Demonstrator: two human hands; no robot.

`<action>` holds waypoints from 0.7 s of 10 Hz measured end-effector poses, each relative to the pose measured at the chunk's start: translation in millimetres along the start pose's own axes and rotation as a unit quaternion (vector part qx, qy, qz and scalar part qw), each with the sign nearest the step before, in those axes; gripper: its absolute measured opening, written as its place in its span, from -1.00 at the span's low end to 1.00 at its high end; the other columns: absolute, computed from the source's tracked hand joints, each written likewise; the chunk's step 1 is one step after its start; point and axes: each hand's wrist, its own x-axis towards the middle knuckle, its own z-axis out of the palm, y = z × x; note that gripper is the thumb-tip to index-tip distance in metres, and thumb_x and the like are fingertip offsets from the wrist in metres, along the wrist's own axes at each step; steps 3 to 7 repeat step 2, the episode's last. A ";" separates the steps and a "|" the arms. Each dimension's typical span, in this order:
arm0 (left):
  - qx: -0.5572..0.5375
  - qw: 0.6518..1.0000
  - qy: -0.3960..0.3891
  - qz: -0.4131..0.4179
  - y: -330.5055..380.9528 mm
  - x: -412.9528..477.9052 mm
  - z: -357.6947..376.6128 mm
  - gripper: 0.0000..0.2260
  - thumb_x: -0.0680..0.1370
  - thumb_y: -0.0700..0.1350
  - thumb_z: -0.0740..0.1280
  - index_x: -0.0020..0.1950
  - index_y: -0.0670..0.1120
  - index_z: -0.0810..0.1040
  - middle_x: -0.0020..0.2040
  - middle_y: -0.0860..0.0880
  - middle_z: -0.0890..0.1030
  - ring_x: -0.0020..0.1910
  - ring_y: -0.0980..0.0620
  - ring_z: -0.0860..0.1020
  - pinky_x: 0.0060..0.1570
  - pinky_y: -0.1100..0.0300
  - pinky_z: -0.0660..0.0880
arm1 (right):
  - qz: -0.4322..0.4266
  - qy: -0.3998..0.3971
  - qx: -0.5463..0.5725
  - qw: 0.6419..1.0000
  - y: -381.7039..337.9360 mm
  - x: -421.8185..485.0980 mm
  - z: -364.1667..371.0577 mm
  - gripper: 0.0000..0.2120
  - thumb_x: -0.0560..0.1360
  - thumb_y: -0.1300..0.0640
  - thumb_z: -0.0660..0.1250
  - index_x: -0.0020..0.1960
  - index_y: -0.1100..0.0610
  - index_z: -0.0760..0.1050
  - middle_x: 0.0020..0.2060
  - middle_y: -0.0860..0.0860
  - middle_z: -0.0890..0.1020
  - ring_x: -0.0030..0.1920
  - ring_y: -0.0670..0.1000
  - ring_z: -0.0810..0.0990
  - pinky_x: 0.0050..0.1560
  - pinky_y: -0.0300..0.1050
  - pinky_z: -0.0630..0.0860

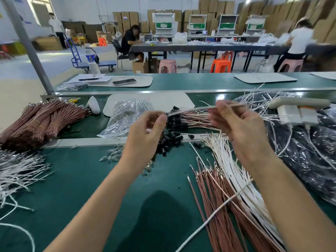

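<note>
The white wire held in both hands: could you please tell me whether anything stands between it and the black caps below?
Nothing visible does. The left hand and the right hand pinch the white wire, blurred, in open air above the black caps heaped on the green table.

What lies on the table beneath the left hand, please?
A heap of small black caps; the left hand, pinching a pale wire, hides the heap's left part.

Head-worn wide-angle view, forward and down, close above workbench.
</note>
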 end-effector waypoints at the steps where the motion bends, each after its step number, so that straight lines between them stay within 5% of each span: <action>1: 0.008 0.999 -0.016 -0.035 9.9 63.5 26.0 -0.78 0.67 0.04 0.27 0.21 -0.06 0.55 -0.11 0.06 0.65 -0.20 0.17 0.59 -0.17 0.27 0.53 | 0.042 0.048 0.025 0.998 -7.8 56.1 -7.3 -0.63 0.55 0.15 0.36 0.26 0.35 0.50 0.05 0.22 0.69 -0.05 0.05 0.73 -0.03 -0.15 0.68; 2: 0.034 0.974 -0.095 -0.204 4.3 97.4 41.3 -0.49 0.68 0.09 0.24 0.52 -0.17 0.28 -0.02 -0.08 0.65 -0.24 0.05 0.56 -0.27 0.18 0.56 | 0.201 0.097 -0.048 0.974 10.6 74.0 -25.6 -0.52 0.60 0.11 0.34 0.44 0.29 0.36 0.12 0.35 0.62 -0.02 0.13 0.73 -0.14 -0.16 0.69; 7: 0.034 0.974 -0.095 -0.204 4.3 97.4 41.3 -0.49 0.68 0.09 0.24 0.52 -0.17 0.28 -0.02 -0.08 0.65 -0.24 0.05 0.56 -0.27 0.18 0.56 | 0.201 0.097 -0.048 0.974 10.6 74.0 -25.6 -0.52 0.60 0.11 0.34 0.44 0.29 0.36 0.12 0.35 0.62 -0.02 0.13 0.73 -0.14 -0.16 0.69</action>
